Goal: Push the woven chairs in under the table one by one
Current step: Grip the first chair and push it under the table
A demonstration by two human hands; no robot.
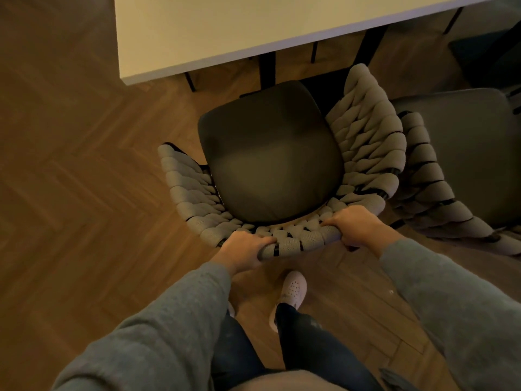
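A woven chair (366,142) with a dark seat cushion and thick grey braided back stands in front of me, facing the white table (214,32). Its seat front sits just at the table's near edge, beside a black table leg. My left hand (244,251) grips the top rim of the chair back on the left. My right hand (358,225) grips the same rim on the right. A second woven chair (431,176) stands close on the right, its back almost touching the first one.
Herringbone wooden floor (70,165) spreads out to the left. My white shoe (293,289) is just behind the chair back. Thin black legs of other chairs show under the table. A dark piece of furniture (487,52) sits at the far right.
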